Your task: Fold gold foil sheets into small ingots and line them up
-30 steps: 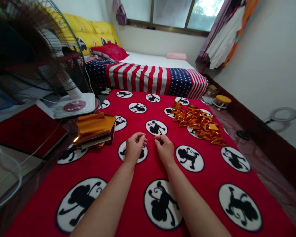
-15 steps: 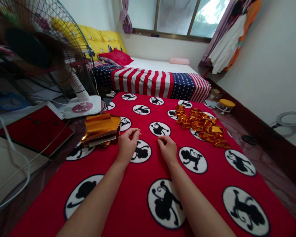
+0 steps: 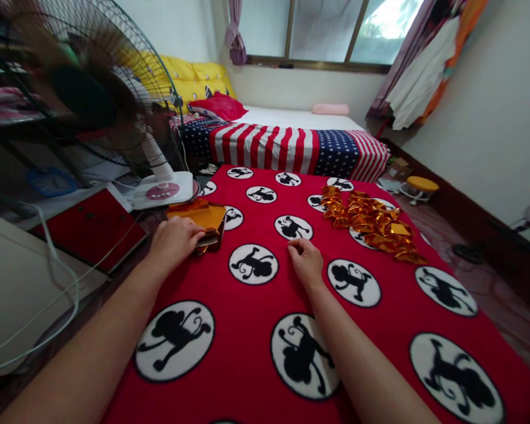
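Observation:
My left hand (image 3: pixel 176 238) is closed at the near edge of a stack of shiny gold-orange sheets (image 3: pixel 203 213) on the left side of the red cloth (image 3: pixel 247 312). Its thumb and fingers pinch the edge of the stack. Near the middle, my right hand (image 3: pixel 306 257) rests low over the cloth, fingertips pressed together; anything between them is too small to make out. Several folded shiny orange pieces (image 3: pixel 371 224) lie in rows at the right. The cloth bears white circles with black monkey figures.
A running fan (image 3: pixel 161 176) stands at the left, beside a red panel (image 3: pixel 92 229) and a white cable (image 3: pixel 57 259). Beyond the cloth is a bed with a striped and starred cover (image 3: pixel 265 144). A yellow-topped stool (image 3: pixel 423 184) stands at the right.
My left hand has moved left from the middle of the cloth to the stack of sheets. My right hand stays near the middle, fingers still together. The view has shifted slightly left.

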Demonstrator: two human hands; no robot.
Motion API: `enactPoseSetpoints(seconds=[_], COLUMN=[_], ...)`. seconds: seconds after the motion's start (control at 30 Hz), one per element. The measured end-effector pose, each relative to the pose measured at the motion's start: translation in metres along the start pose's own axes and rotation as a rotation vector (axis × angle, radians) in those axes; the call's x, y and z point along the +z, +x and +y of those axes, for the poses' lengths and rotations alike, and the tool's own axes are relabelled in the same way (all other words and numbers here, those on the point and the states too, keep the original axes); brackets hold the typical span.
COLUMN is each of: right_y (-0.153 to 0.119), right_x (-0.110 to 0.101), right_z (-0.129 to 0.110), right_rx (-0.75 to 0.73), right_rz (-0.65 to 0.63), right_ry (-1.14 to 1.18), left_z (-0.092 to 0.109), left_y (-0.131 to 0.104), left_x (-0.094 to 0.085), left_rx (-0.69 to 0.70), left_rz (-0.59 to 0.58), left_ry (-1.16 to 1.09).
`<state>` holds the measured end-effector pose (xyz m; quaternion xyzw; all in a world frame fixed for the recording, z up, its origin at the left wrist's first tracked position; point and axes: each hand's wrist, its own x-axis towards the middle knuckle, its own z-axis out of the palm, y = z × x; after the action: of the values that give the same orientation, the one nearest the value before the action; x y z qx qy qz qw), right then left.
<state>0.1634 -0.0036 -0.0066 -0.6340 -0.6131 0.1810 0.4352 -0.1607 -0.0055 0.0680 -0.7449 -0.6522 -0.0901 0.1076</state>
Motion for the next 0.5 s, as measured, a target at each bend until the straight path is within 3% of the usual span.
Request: enactPoseSetpoints(seconds=[0.2, 0.5], right_y=[0.0, 0.001], right_x=[0.0, 0.0], right_z=[0.0, 0.003], right_rx=[0.001, -0.02], right_rz=[0.01, -0.003], right_ry=[-0.006, -0.012], left_z=[0.004, 0.009], left_y=[0.006, 0.001], left_x=[-0.003, -0.022], left_rx=[-0.017, -0.07], left_rz=[-0.013, -0.023], left_ry=[0.053, 0.112])
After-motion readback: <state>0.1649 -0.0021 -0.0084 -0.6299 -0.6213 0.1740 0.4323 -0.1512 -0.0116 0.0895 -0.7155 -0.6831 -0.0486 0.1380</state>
